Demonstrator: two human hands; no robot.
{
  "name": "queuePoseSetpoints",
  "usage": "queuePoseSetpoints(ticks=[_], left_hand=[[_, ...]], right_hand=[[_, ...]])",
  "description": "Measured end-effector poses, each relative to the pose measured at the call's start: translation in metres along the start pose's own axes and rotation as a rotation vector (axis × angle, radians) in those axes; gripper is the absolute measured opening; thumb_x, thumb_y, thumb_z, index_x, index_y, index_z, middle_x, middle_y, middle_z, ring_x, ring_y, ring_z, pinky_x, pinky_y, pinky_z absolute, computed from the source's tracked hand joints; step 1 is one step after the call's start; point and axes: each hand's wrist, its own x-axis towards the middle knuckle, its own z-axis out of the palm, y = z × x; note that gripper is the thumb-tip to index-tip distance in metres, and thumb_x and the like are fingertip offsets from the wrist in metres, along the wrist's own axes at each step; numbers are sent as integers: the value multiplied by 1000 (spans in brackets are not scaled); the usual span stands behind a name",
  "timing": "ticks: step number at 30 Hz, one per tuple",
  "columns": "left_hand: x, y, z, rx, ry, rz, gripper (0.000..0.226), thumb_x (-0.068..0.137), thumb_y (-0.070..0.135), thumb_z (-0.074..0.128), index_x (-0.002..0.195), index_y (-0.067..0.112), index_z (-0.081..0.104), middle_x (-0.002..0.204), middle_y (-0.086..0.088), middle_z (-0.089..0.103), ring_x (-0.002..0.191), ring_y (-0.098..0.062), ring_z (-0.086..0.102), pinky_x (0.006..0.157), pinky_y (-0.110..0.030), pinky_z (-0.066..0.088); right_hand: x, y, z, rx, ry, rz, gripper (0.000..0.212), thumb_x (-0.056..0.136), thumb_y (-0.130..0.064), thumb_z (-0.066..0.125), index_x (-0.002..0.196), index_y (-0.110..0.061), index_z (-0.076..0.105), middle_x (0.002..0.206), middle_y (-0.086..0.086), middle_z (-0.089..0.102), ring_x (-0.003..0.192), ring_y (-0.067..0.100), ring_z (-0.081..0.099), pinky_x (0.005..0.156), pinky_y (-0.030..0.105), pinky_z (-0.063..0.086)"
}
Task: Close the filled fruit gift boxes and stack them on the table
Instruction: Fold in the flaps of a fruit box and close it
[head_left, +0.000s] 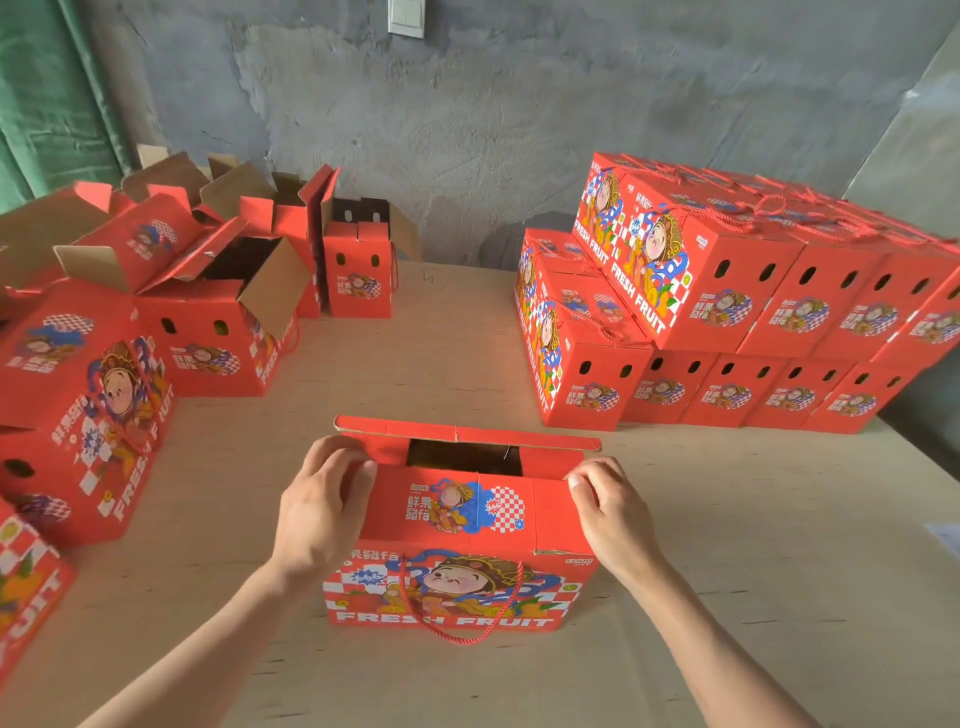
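A red fruit gift box with a cartoon print and a red rope handle stands on the table right in front of me. Its near lid flap lies folded over the top, the far flap still stands up, and a dark gap shows between them. My left hand rests on the box's left top corner with fingers curled over the flap edge. My right hand pinches the right top corner of the near flap.
A two-layer stack of closed red boxes fills the right back of the wooden table. Several open boxes with raised flaps stand at the left back, and more red boxes lie along the left edge. A grey wall is behind.
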Motion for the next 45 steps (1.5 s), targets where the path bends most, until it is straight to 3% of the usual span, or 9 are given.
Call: queuePoseSetpoints(ticks=[9, 13, 17, 25, 33, 36, 39, 43, 45], left_hand=[[8, 1, -4, 8, 18, -87, 11, 87, 9, 63, 85, 8, 74, 83, 3, 53, 72, -20, 53, 65, -24, 36], [19, 2, -6, 5, -12, -135, 12, 87, 12, 65, 84, 5, 74, 81, 1, 53, 70, -12, 48, 60, -9, 32], [17, 3, -4, 17, -6, -164, 18, 89, 12, 62, 81, 0, 73, 82, -2, 50, 69, -14, 46, 56, -19, 30], [29, 2, -10, 54, -100, -163, 15, 84, 17, 68, 79, 3, 68, 82, -3, 53, 77, -21, 51, 67, -26, 34], [25, 3, -3, -65, -115, -356, 16, 86, 19, 66, 93, 6, 59, 103, -8, 41, 83, -15, 43, 77, -31, 41], [25, 5, 0, -118, -108, -395, 36, 86, 12, 65, 113, 0, 44, 116, -15, 42, 100, -24, 45, 87, -35, 39], [27, 5, 2, -144, -122, -356, 64, 85, 6, 64, 137, 2, 26, 132, -21, 35, 120, -33, 39, 101, -48, 36], [19, 4, -1, -177, -100, -222, 93, 79, 3, 70, 149, 10, 9, 137, -21, 29, 125, -35, 35, 107, -48, 30], [16, 2, -4, -138, -127, -59, 100, 72, 21, 80, 149, 16, 16, 143, -15, 29, 134, -29, 28, 112, -47, 23]], right_hand=[[4, 1, -1, 48, 19, 45, 18, 92, -11, 57, 86, 4, 65, 98, 6, 60, 83, 17, 57, 67, 15, 31], [7, 3, 0, 6, 20, 48, 21, 92, -14, 58, 87, 5, 66, 99, 7, 59, 83, 16, 56, 67, 18, 31], [9, 3, 4, -14, 26, 51, 22, 92, -15, 58, 88, 5, 66, 100, 8, 58, 86, 22, 59, 69, 24, 34], [13, 7, 4, -80, 3, 24, 23, 94, -17, 55, 90, 3, 66, 102, 9, 57, 87, 25, 59, 69, 27, 36], [14, 8, 9, -27, 34, 48, 15, 87, -17, 64, 86, -5, 55, 91, 2, 52, 80, 22, 56, 68, 26, 36], [12, 4, 10, 67, 70, 95, 40, 84, -14, 68, 116, -5, 46, 97, 2, 52, 86, 19, 54, 76, 34, 46], [12, 2, 5, 176, 59, 68, 77, 82, -7, 70, 145, -11, 26, 116, -1, 41, 105, 10, 44, 90, 29, 41], [11, 14, 1, 229, -70, -32, 47, 84, -5, 67, 127, -13, 50, 133, -1, 40, 132, 14, 37, 102, 24, 38], [9, 21, -4, 277, -226, 11, 46, 87, -17, 66, 128, -23, 47, 147, -9, 31, 132, 5, 34, 93, 7, 37]])
